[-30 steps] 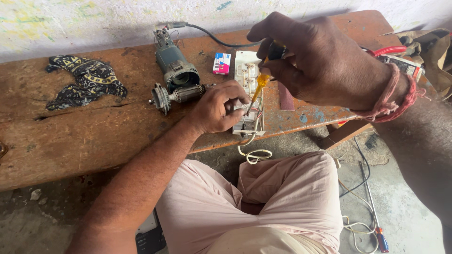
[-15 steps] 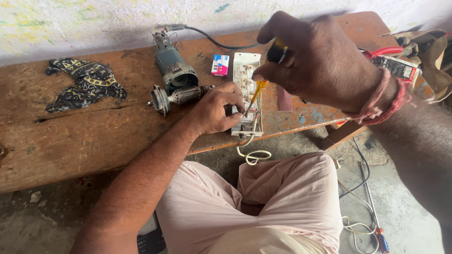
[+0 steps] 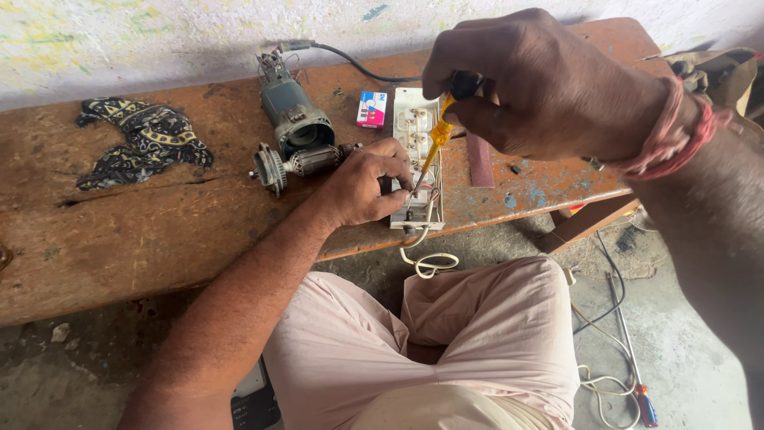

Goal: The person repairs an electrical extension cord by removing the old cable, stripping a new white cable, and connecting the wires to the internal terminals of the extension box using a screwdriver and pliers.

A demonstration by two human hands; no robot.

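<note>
A white switch-and-socket board [image 3: 415, 127] lies open on a worn wooden bench [image 3: 159, 231], its white cable [image 3: 428, 261] hanging off the front edge. My left hand [image 3: 364, 185] pinches the board's near left side. My right hand [image 3: 541, 84] grips a yellow-handled screwdriver [image 3: 436, 142], held steeply, with its tip down in the board's near end beside my left fingers. Red threads circle my right wrist.
A dismantled grinder body [image 3: 290, 115] and its armature [image 3: 298, 163] lie left of the board, with a black power cord behind. A small pink-and-white box [image 3: 371, 109], a patterned dark cloth [image 3: 139, 143], and another screwdriver [image 3: 637, 382] among floor wires are around. A bag [image 3: 716, 72] sits right.
My right hand has shifted slightly and the screwdriver tip has come down closer to my left fingers at the board's near end. My left hand stays on the board.
</note>
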